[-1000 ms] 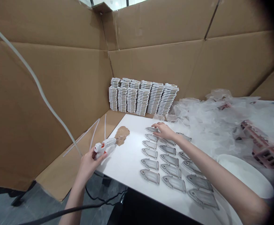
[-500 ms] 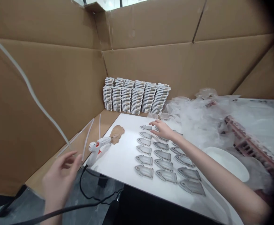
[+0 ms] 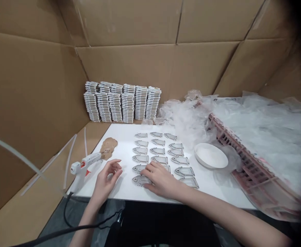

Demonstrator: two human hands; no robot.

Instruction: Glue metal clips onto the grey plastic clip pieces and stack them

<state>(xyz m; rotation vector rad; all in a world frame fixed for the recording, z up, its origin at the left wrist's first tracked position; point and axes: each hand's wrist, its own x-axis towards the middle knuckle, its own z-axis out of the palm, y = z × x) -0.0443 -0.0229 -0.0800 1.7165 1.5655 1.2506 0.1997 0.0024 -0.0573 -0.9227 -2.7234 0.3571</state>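
Grey, translucent bullet-shaped frames [image 3: 140, 159] lie flat in three columns on the white tabletop [image 3: 123, 187]. My right hand [image 3: 163, 178] is low over the front rows, fingers bent and thumb apart, touching or just above the front-left frame [image 3: 139, 180]. It hides parts of the neighbouring frames, and nothing is lifted in it. Left of the columns, my left hand [image 3: 108, 180] hovers by the table with loosely curled, parted fingers and nothing visible in them. Beyond it, a white hot glue gun [image 3: 85, 166] points its nozzle at a brown patch [image 3: 109, 145].
Tall stacks of white-edged pieces [image 3: 128, 106] stand at the back against cardboard walls [image 3: 140, 65]. A white bowl [image 3: 211, 156] sits to the right, beside a pink crate [image 3: 253, 161] and heaped clear plastic bags [image 3: 264, 113]. Glue sticks [image 3: 69, 161] and a black cable [image 3: 68, 212] are at left.
My right hand has come from the far rows to the front rows. My left hand has moved right, over the table. The view has swung right.
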